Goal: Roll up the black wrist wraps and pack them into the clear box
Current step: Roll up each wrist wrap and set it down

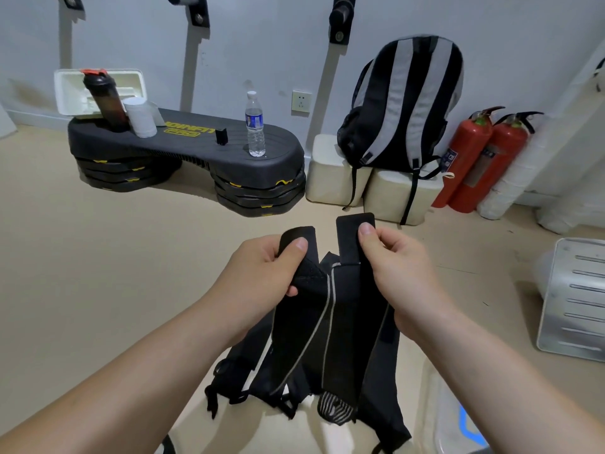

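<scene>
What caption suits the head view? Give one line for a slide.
The left hand and right hand each pinch an end of the unrolled black wrist wraps hanging below.

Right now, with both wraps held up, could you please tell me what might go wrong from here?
The wrist wraps hang unrolled and overlapping, so they could tangle once rolling starts. The left hand and right hand pinch only their top ends, so one might slip free. The loose cords at the bottom may snag.

Step platform (183, 142) back left, water bottle (255, 126) on its right end; backpack (402, 103) right of it on two blocks (334, 178); fire extinguishers (474, 158) further right. Foreground centre: wrist wraps (330, 322); clear box (448, 417) low right.
</scene>
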Motion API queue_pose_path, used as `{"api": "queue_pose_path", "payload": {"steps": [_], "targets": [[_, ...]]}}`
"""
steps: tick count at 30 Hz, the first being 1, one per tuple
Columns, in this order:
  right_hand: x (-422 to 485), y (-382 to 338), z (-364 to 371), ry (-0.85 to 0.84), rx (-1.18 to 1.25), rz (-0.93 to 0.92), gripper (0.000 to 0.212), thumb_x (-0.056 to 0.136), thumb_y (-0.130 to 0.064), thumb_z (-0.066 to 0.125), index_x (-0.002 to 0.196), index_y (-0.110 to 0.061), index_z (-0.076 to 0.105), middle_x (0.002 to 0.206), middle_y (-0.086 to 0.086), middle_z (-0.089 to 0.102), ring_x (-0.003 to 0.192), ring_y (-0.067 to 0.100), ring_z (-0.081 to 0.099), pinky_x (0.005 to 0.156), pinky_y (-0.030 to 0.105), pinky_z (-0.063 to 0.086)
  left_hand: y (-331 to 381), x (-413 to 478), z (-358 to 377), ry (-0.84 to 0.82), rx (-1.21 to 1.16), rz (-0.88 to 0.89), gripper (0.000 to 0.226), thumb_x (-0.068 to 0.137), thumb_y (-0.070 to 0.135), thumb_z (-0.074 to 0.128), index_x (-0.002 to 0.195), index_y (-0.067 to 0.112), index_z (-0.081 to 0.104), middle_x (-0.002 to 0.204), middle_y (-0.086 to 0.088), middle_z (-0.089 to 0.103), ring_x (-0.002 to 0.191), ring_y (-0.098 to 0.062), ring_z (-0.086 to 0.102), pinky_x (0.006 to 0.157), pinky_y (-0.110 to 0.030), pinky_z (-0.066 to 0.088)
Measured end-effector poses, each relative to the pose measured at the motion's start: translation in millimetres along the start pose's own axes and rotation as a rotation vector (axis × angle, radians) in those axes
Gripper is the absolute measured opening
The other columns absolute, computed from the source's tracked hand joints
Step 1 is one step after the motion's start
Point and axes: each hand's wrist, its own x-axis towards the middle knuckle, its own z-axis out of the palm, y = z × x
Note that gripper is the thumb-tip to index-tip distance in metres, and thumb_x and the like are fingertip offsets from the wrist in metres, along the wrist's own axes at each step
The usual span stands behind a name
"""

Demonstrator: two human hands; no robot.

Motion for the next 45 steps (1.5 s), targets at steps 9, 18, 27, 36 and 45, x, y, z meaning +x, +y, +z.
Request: {"api": "queue_pose_path", "payload": {"steps": [9, 18, 27, 36, 45], "targets": [[-18.6, -7.7, 14.5, -0.245, 0.125, 0.13, 0.037, 0.108, -0.041, 0.057, 0.106, -0.014, 0.082, 0.105, 0.014, 0.081, 0.106, 0.034, 0.078, 0.094, 0.045, 0.062, -0.6, -2.7, 11.7, -0.052, 0.063, 0.108, 0.046, 0.111, 0.039, 0.046, 0.096, 0.0, 0.065, 0.086, -0.022, 0.069, 0.068, -0.012, 0.059, 0.072, -0.035, 0.048], [-4.3, -4.1, 6.7, -0.498, 0.729, 0.35, 0.05, 0.082, -0.001, 0.042, 0.118, 0.002, 0.076, 0.131, 0.04, 0.059, 0.121, 0.049, 0.06, 0.112, 0.061, 0.049, -1.2, 2.4, 6.3, 0.007, -0.028, 0.125, 0.044, 0.111, 0.04, 0.049, 0.097, 0.006, 0.072, 0.071, -0.007, 0.061, 0.062, -0.008, 0.047, 0.06, -0.025, 0.036], [-4.7, -2.4, 3.2, -0.418, 0.417, 0.221, 0.022, 0.097, 0.007, 0.06, 0.114, 0.0, 0.072, 0.098, 0.013, 0.076, 0.08, 0.018, 0.074, 0.071, 0.025, 0.062, 3.9, 0.2, -1.9, 0.038, 0.003, 0.142, 0.039, 0.111, 0.034, 0.048, 0.093, 0.009, 0.071, 0.063, 0.009, 0.061, 0.056, 0.0, 0.051, 0.059, -0.018, 0.04], [3.0, 9.1, -7.5, -0.096, -0.16, 0.015, 0.015, 0.092, -0.025, 0.08, 0.095, -0.011, 0.074, 0.079, 0.008, 0.059, 0.077, 0.023, 0.063, 0.086, 0.052, 0.061, -10.8, -5.3, -29.6, 0.018, 0.544, 0.128, 0.034, 0.107, 0.048, 0.047, 0.093, 0.027, 0.07, 0.08, 0.011, 0.067, 0.084, -0.014, 0.057, 0.085, -0.038, 0.049], [-8.8, 0.7, 6.5, -0.243, 0.13, 0.082, 0.014, 0.089, -0.013, 0.083, 0.101, -0.008, 0.081, 0.094, 0.016, 0.081, 0.087, 0.043, 0.077, 0.076, 0.042, 0.054, 0.9, -12.9, -24.4, -0.1, 0.098, 0.141, 0.043, 0.108, 0.041, 0.054, 0.096, 0.0, 0.062, 0.068, -0.005, 0.058, 0.059, -0.013, 0.053, 0.06, -0.028, 0.044]]}}
